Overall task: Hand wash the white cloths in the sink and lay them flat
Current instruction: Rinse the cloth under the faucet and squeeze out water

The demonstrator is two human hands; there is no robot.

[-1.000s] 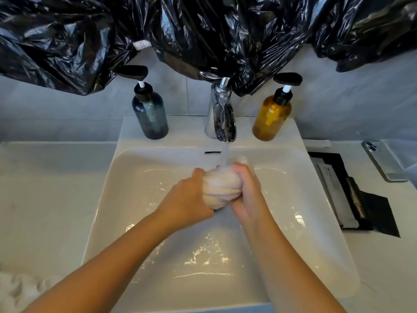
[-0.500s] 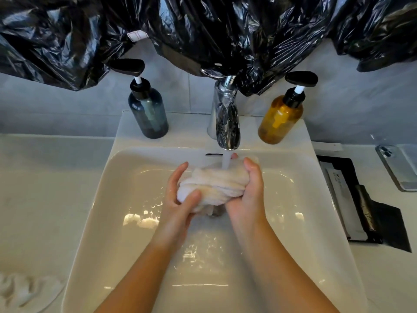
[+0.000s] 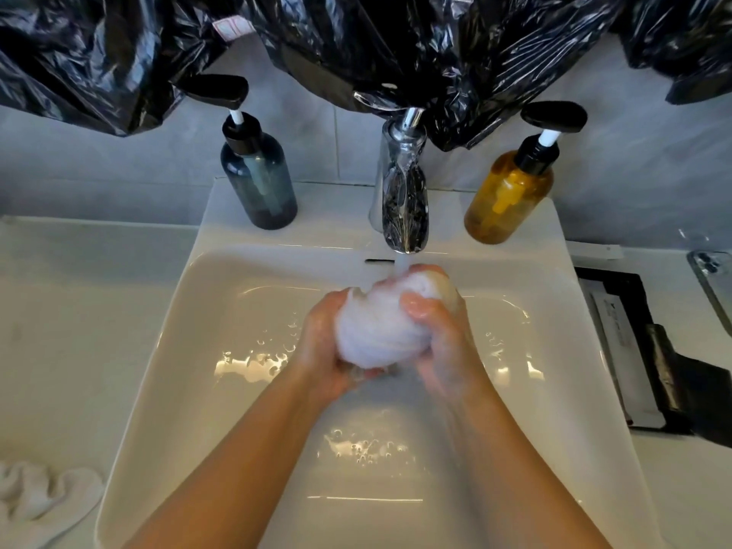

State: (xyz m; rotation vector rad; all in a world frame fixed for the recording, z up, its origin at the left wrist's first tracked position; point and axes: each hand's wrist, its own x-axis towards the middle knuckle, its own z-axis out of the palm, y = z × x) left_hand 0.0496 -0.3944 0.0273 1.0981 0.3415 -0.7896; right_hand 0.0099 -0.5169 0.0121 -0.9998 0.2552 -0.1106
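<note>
A wet white cloth [image 3: 378,324] is bunched into a ball over the white sink [image 3: 222,311], right under the running chrome tap [image 3: 404,200]. My left hand [image 3: 323,350] cups the cloth from the left and below. My right hand [image 3: 439,342] grips it from the right, thumb pressed on top. Water falls onto the cloth's upper edge. A second crumpled white cloth [image 3: 39,497] lies on the counter at the lower left.
A dark blue pump bottle [image 3: 257,180] stands left of the tap and an amber pump bottle [image 3: 511,192] right of it. Black plastic sheeting [image 3: 356,41] hangs above. A black tray with packets [image 3: 649,350] and a phone [image 3: 713,283] lie on the right counter.
The cloth went from a tight ball to loosely held and is squeezed into a ball again. My hands shifted slightly right under the stream, and the view moved closer.
</note>
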